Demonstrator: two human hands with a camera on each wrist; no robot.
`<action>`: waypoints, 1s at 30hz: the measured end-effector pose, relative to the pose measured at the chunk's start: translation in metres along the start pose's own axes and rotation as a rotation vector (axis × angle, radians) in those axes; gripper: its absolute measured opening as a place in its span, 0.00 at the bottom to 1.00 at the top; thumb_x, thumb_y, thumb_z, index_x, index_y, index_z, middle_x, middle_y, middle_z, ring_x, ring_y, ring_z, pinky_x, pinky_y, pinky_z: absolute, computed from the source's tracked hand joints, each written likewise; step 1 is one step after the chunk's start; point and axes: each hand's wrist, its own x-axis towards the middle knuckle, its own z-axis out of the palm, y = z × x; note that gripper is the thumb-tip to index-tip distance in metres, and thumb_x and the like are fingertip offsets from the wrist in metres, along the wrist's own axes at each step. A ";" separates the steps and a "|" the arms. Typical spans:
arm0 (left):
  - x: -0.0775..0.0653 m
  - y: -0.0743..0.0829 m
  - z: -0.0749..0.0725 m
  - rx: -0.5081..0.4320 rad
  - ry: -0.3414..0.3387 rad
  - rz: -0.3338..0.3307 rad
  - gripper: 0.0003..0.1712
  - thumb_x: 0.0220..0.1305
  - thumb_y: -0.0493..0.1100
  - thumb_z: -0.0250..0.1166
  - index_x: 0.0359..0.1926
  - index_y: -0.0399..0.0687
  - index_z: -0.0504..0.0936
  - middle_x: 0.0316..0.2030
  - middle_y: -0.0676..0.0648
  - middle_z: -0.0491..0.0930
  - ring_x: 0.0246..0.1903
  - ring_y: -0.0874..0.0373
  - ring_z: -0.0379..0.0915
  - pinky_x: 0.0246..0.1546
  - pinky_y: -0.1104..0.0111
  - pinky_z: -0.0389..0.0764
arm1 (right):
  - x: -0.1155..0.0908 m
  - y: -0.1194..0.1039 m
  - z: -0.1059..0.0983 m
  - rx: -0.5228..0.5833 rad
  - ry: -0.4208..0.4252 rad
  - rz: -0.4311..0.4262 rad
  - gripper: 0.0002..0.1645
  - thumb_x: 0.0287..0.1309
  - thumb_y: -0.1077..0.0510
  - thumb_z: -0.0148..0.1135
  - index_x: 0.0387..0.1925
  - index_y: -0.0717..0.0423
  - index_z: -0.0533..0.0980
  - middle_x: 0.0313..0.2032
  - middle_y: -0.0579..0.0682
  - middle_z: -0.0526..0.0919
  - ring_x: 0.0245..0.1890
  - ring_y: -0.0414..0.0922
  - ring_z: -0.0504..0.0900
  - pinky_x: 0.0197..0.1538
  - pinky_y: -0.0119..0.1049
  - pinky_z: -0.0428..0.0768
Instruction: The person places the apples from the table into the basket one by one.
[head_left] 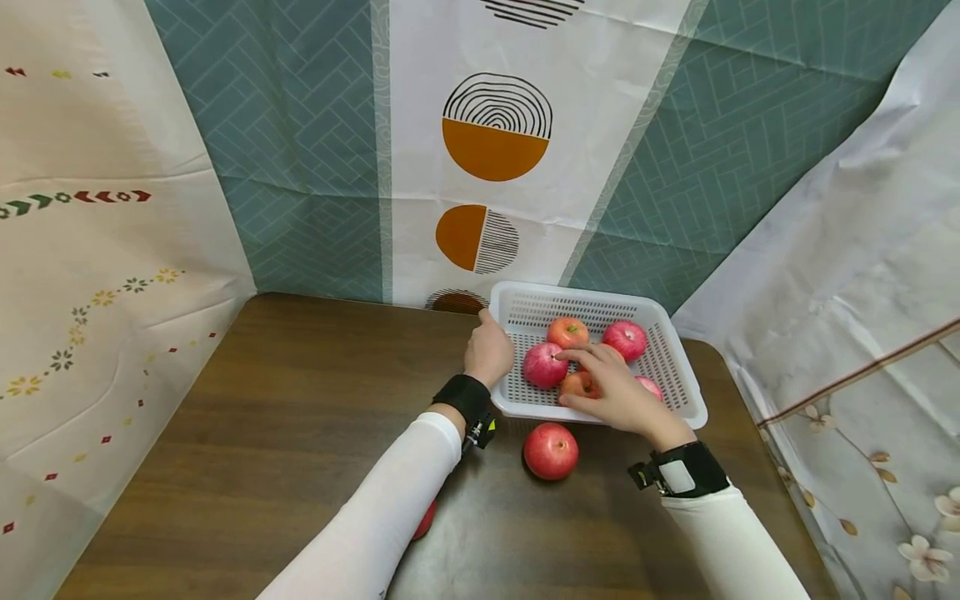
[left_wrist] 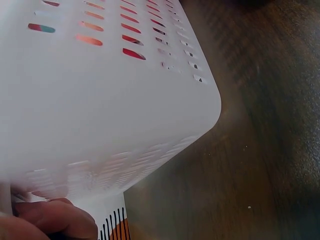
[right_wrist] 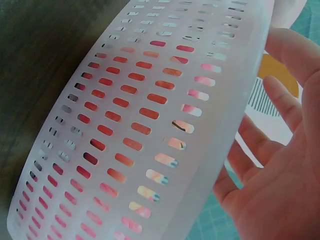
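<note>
A white perforated plastic basket (head_left: 678, 387) stands at the back right of the table, with several red and pink apples (head_left: 545, 367) in it. My left hand (head_left: 489, 352) grips its left rim; the curled fingers (left_wrist: 60, 217) show in the left wrist view. Over the apples reaches my right hand (head_left: 611, 390), its fingers spread and loosely bent. The thumb and fingertips are close to the front apple (head_left: 577, 385); whether they touch it I cannot tell. From the right wrist view, the basket's side wall (right_wrist: 210, 145) hides the fruit except through its slots.
One red apple (head_left: 551, 451) rests on the brown wooden table (head_left: 300, 433) in front of the basket. Another apple (head_left: 424, 522) is partly hidden by my left sleeve. Patterned cloth (head_left: 315, 150) hangs behind the table and along both sides.
</note>
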 end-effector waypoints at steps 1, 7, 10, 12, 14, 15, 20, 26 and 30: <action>0.000 0.000 0.000 0.000 -0.002 0.000 0.31 0.79 0.41 0.55 0.76 0.35 0.57 0.41 0.35 0.84 0.37 0.41 0.87 0.38 0.50 0.86 | -0.002 -0.001 0.000 0.011 0.005 0.004 0.40 0.59 0.50 0.81 0.70 0.52 0.75 0.68 0.57 0.74 0.71 0.60 0.65 0.70 0.67 0.67; -0.001 -0.001 -0.001 -0.007 0.008 0.039 0.29 0.80 0.39 0.53 0.74 0.33 0.59 0.40 0.33 0.84 0.37 0.38 0.87 0.36 0.48 0.86 | -0.014 -0.005 -0.001 0.038 0.056 -0.048 0.34 0.62 0.52 0.79 0.67 0.54 0.78 0.67 0.54 0.75 0.71 0.56 0.66 0.70 0.64 0.67; -0.001 -0.001 -0.001 -0.018 0.006 0.047 0.28 0.80 0.39 0.53 0.74 0.34 0.59 0.40 0.34 0.83 0.36 0.39 0.87 0.35 0.48 0.86 | -0.021 -0.007 0.000 0.043 0.074 -0.051 0.32 0.63 0.51 0.79 0.66 0.50 0.79 0.65 0.51 0.77 0.70 0.53 0.68 0.70 0.61 0.69; -0.001 -0.001 -0.002 -0.023 0.008 0.046 0.28 0.80 0.39 0.53 0.73 0.34 0.59 0.39 0.34 0.83 0.35 0.39 0.87 0.35 0.49 0.86 | -0.025 -0.009 0.000 0.053 0.073 -0.032 0.31 0.64 0.49 0.78 0.66 0.45 0.78 0.64 0.47 0.78 0.68 0.51 0.70 0.68 0.60 0.72; 0.000 -0.001 -0.002 -0.023 0.010 0.046 0.28 0.80 0.39 0.53 0.73 0.34 0.59 0.39 0.34 0.83 0.35 0.39 0.87 0.35 0.49 0.86 | -0.029 -0.012 0.000 0.069 0.067 -0.007 0.31 0.64 0.47 0.78 0.66 0.43 0.78 0.64 0.45 0.79 0.68 0.50 0.71 0.67 0.61 0.75; 0.000 -0.001 -0.002 -0.023 0.011 0.045 0.27 0.80 0.39 0.53 0.73 0.34 0.59 0.39 0.34 0.83 0.35 0.39 0.86 0.36 0.49 0.86 | -0.030 -0.013 0.000 0.075 0.065 0.002 0.32 0.64 0.47 0.78 0.67 0.42 0.78 0.63 0.44 0.80 0.67 0.50 0.72 0.65 0.61 0.76; -0.001 0.000 -0.004 -0.025 0.010 0.038 0.28 0.80 0.39 0.54 0.73 0.34 0.59 0.40 0.34 0.83 0.35 0.40 0.86 0.35 0.49 0.86 | -0.036 -0.018 0.001 0.097 0.061 0.009 0.33 0.64 0.48 0.78 0.68 0.46 0.78 0.62 0.44 0.82 0.66 0.50 0.73 0.62 0.60 0.80; 0.000 0.000 -0.004 -0.030 0.006 0.036 0.27 0.80 0.40 0.54 0.72 0.34 0.60 0.41 0.34 0.83 0.35 0.39 0.86 0.35 0.49 0.86 | -0.043 -0.023 0.003 0.091 0.073 -0.037 0.32 0.63 0.54 0.79 0.66 0.43 0.78 0.61 0.42 0.82 0.66 0.45 0.73 0.62 0.55 0.81; 0.000 0.000 -0.003 -0.018 0.003 0.033 0.26 0.81 0.40 0.52 0.72 0.35 0.60 0.41 0.33 0.83 0.36 0.39 0.87 0.35 0.49 0.85 | -0.048 -0.025 0.007 0.065 0.089 -0.074 0.30 0.61 0.57 0.80 0.63 0.45 0.80 0.58 0.41 0.84 0.60 0.42 0.79 0.61 0.52 0.81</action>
